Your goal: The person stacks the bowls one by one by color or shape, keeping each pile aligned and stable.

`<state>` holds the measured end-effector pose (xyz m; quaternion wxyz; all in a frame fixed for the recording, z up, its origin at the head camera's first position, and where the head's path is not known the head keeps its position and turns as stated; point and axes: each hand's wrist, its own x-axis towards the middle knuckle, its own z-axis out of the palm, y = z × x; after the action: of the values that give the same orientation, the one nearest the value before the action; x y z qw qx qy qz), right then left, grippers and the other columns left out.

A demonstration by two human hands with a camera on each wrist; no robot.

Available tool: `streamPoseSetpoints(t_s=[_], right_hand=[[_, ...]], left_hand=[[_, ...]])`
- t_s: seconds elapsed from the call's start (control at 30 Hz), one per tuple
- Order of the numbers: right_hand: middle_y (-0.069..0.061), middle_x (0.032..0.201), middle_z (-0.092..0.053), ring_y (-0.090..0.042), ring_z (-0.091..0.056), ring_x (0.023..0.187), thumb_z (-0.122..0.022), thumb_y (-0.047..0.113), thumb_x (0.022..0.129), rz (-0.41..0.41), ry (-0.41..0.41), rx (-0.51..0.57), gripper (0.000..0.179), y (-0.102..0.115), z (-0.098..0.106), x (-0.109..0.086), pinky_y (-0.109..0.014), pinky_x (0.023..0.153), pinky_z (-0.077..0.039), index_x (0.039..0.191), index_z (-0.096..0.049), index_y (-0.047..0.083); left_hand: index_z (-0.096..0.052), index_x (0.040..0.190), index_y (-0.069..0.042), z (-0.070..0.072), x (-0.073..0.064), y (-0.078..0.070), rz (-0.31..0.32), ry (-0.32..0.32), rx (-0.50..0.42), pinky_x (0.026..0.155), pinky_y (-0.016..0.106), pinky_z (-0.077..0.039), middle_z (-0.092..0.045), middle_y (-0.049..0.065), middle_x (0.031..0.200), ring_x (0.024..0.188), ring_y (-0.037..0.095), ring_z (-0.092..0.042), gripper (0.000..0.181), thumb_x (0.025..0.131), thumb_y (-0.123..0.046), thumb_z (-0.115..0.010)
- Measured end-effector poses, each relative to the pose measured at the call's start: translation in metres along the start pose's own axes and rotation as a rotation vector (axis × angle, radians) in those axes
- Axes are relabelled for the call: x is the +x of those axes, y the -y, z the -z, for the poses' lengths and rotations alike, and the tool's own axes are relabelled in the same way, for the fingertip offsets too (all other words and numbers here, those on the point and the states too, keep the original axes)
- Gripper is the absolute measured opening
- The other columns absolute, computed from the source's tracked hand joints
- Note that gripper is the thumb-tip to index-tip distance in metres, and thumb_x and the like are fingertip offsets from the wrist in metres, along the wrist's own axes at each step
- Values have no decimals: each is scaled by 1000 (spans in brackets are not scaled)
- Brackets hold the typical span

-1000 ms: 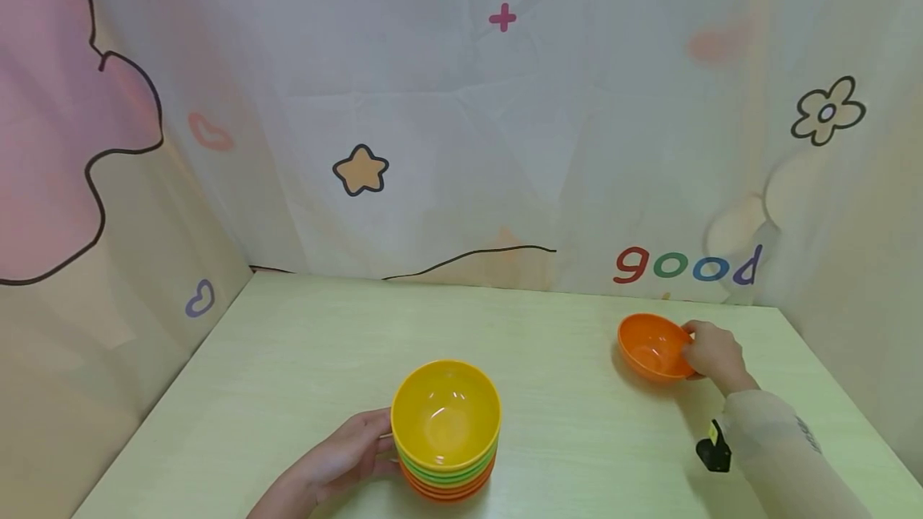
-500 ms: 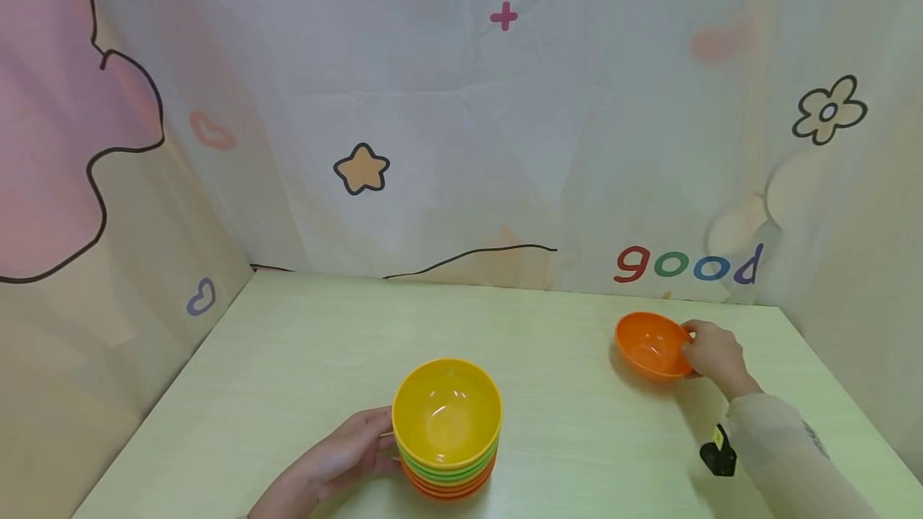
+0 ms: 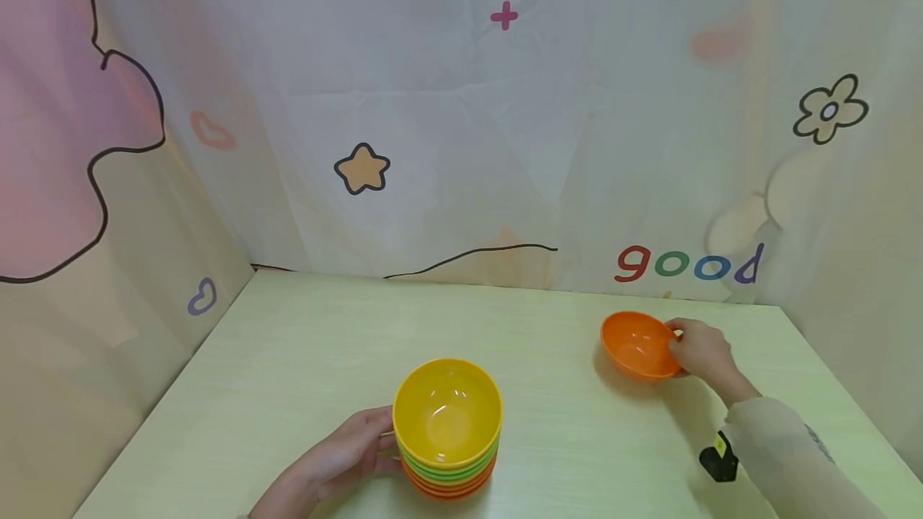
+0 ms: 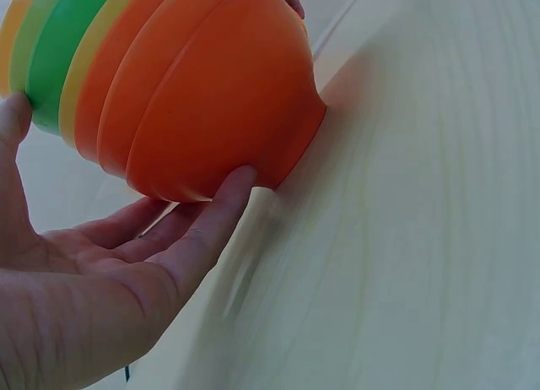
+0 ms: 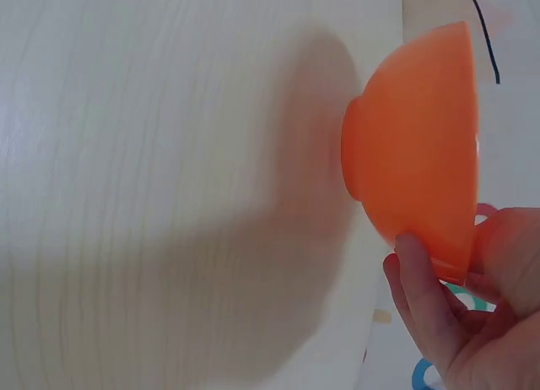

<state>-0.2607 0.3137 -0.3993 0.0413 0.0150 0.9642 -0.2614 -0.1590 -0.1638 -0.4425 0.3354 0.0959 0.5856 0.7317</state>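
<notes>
Several nested bowls make a stack (image 3: 449, 455) at the front middle of the table, a yellow bowl (image 3: 447, 413) on top with green and orange ones below. My left hand (image 3: 353, 448) rests against the stack's left side. In the left wrist view its fingers are fairly straight, fingertips on the lowest orange bowl (image 4: 228, 94), thumb at the green one. Farther back on the right, my right hand (image 3: 703, 351) pinches the near-right rim of a single orange bowl (image 3: 638, 344). The right wrist view shows that bowl (image 5: 422, 137) with its shadow below, fingers outside the wall.
A pale wood-look table (image 3: 310, 343) runs back to a printed cloth backdrop (image 3: 447, 102), with more cloth at both sides. A small black tab (image 3: 719, 459) hangs at the right sleeve (image 3: 779, 447).
My right hand has moved slightly left with the orange bowl, mostly in the last half second. The left hand and the stack have stayed in place.
</notes>
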Motion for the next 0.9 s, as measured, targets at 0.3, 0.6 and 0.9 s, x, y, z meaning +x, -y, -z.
streamPoseSetpoints(t_s=[0.3, 0.6, 0.9], right_hand=[[-30, 91, -58, -14, -60, 50, -48, 1, 84, 55, 14, -16, 36, 20, -4, -4, -27, 48, -53, 116, -50, -15], [-26, 91, -60, -13, -58, 53, -51, 2, 86, 120, 51, -28, 33, 51, -4, -15, -26, 49, -53, 116, -53, -12], [-16, 85, -62, -13, -56, 51, -52, 1, 86, 191, 67, -40, 29, 88, -2, -27, -25, 49, -53, 113, -57, -7]], left_hand=[[-37, 138, 0, 1, 1, 0, -8, 22, -13, 92, 43, -48, -51, 9, 132, 114, 21, -54, 57, 97, -39, -42], [-38, 138, 0, 0, 1, -1, 1, 14, -10, 92, 43, -48, -52, 9, 131, 113, 21, -55, 58, 97, -40, -42], [-38, 138, 0, -1, 1, -1, 8, -4, 1, 92, 43, -48, -51, 10, 132, 113, 21, -55, 58, 96, -40, -44]])
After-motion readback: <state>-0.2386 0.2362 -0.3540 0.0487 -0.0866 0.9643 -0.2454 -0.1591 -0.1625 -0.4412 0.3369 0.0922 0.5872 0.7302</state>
